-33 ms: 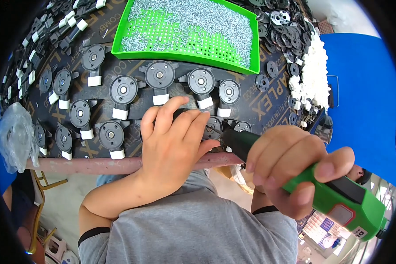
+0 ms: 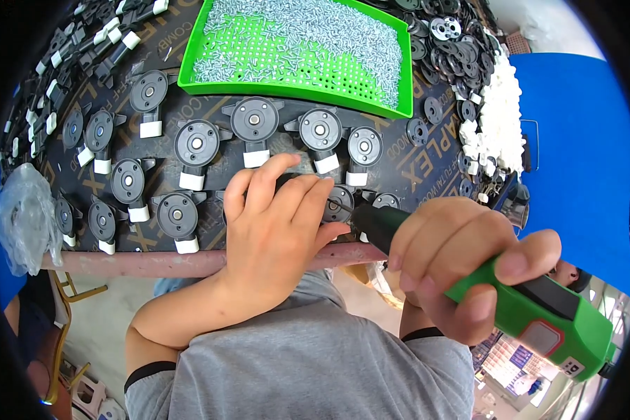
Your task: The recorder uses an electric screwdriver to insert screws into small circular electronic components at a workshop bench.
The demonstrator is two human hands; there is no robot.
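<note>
right hand wraps a green electric screwdriver, fingers closed, bit at a black disc assembly; left hand, fingers half-bent, seemingly steadies it, grip hidden

Tan lettering — dark board, label — green tool

Disc partly hidden by left hand; tip contact of driver unclear; tray cut by top edge

Pale floor shows past the near edge of the bench; a yellow frame stands off its near-left corner, a blue surface beyond its right edge.
</note>
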